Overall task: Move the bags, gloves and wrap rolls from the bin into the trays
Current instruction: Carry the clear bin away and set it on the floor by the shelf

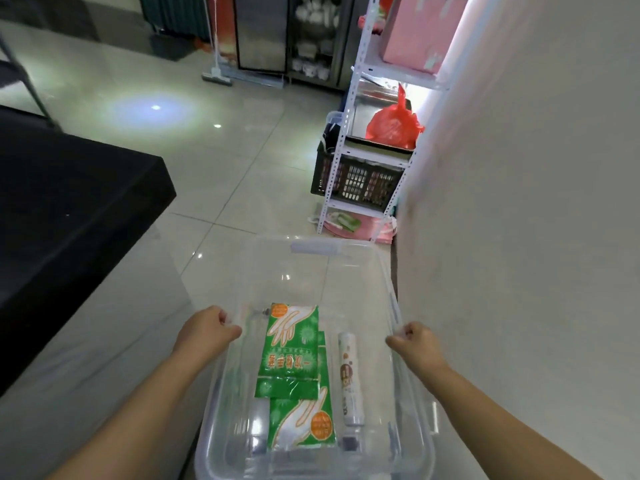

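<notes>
Both side rims of the clear rectangular plastic bin (332, 251) were gripped, by the left hand (211, 329) and the right hand (414, 341), fingers curled over. Inside, glossy green glove packets (292, 344) were laid flat between them; a slim white wrap roll (350, 375) was beside those, lengthwise front-to-back, closer to the right hand. No trays were seen tbh.

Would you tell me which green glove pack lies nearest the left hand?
The far glove pack, level with the left hand; the near glove pack lies closer to the person.
</notes>
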The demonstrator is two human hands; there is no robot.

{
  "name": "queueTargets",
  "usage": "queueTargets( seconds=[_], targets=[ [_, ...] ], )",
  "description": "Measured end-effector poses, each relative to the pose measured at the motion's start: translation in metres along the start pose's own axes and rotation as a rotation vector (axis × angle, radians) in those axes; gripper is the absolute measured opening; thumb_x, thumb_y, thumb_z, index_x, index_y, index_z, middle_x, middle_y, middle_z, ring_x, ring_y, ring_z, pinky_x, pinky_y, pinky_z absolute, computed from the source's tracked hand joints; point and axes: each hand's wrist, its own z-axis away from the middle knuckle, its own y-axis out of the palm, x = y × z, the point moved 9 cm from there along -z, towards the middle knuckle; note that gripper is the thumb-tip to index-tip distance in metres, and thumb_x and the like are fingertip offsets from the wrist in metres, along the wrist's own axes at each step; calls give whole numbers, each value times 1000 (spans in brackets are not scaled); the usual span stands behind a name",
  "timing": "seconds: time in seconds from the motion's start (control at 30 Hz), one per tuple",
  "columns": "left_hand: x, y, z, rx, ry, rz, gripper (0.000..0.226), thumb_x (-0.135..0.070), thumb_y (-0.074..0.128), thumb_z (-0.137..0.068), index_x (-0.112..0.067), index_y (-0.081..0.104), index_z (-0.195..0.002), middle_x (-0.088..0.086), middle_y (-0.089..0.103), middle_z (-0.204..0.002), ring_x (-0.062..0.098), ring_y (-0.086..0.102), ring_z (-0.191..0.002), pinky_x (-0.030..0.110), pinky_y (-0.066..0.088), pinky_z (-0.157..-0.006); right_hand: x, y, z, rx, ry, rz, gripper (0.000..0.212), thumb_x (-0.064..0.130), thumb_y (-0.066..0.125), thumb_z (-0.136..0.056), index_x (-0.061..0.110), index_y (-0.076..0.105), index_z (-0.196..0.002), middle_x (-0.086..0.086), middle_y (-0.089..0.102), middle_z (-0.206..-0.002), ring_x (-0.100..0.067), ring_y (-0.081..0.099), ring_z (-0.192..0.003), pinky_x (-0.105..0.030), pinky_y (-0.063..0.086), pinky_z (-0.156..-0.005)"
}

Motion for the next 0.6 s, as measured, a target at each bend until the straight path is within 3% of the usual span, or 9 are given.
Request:
queueTargets(
  seconds=[0.2, 0.43, 0.6],
  targets=[
    [-36, -8, -59, -81, -79, 50, 16, -23, 67, -71, -14, 55, -72, 4, 62, -72, 24, 57, -69, 29, 37, -56, 62, -2, -109, 41, -118, 17, 11, 17, 68, -73, 13, 58, -77, -2, 61, -75, -15, 55, -65, -20, 34, -51],
    [-65, -22, -175, -126, -130, 144, 15, -20, 65, -71, -8, 58, -77, 11, 67, -72, 30, 65, -69, 37, 51, -66, 147, 19, -230, 99, -196, 96, 14, 21, 68, -74, 13, 58, -81, 3, 56, -72, -17, 54, -68, -26, 37, -54],
    [-97, -40, -278, -123, -136, 171, 14, -19, 65, -71, -10, 61, -81, 8, 67, -72, 26, 64, -68, 31, 46, -62, 213, 26, -315, 85, -188, 137, 16, 20, 68, -76, 10, 58, -84, -5, 60, -83, -25, 55, -79, -28, 35, -65]
  ],
)
